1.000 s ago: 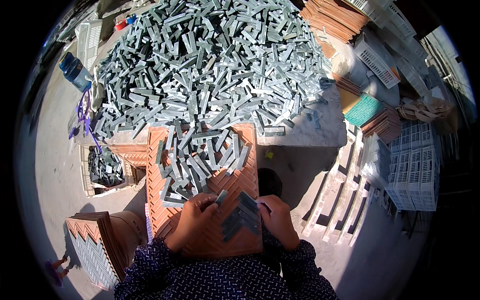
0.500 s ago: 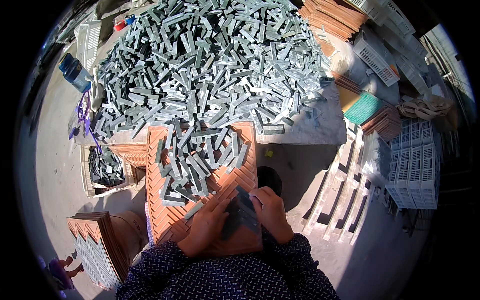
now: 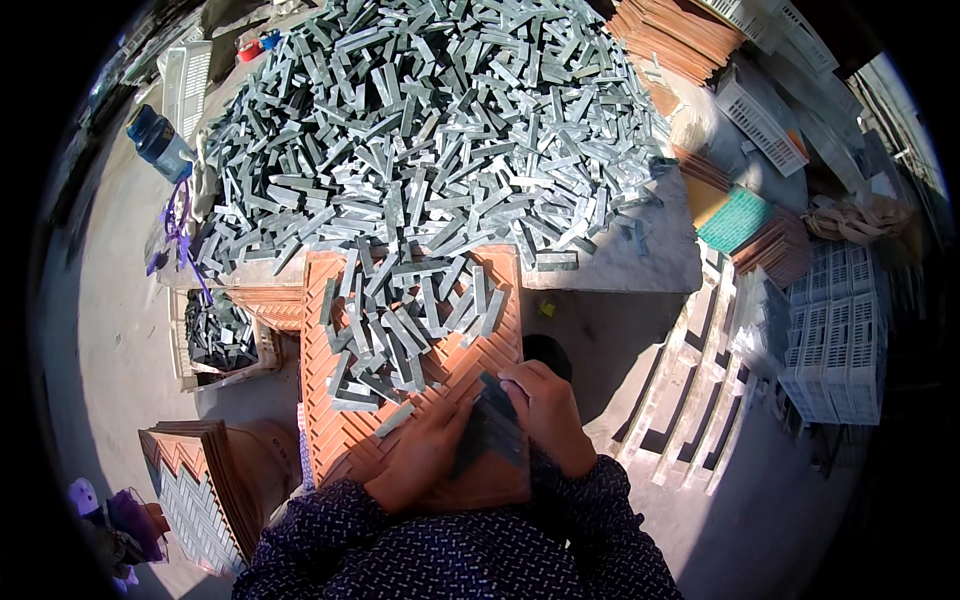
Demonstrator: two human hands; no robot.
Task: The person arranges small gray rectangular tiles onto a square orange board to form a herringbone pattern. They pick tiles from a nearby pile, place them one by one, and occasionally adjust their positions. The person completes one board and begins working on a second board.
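Both hands [image 3: 480, 440] pressing grey strips [image 3: 490, 430] onto orange tray [image 3: 350, 440]; loose strips [image 3: 400, 330] crowding ahead, heap [image 3: 420, 130] on table [image 3: 640, 260].

Grey strips [image 3: 420, 160]: stone-like, matt, pale with a faint sheen in sunlight, heaped loose.
Orange tray [image 3: 345, 440]: moulded plastic, ribbed in a herringbone pattern, matt.
Set strips [image 3: 490, 430] under the hands: darker grey, smooth, dull.
Desk [image 3: 640, 255]: pale, rough, dusty slab.
White crates [image 3: 835, 340]: latticed plastic, slightly glossy.
Bottle [image 3: 158, 143]: blue, translucent plastic.
Sleeves [image 3: 450, 560]: dark dotted cloth, soft, matt.
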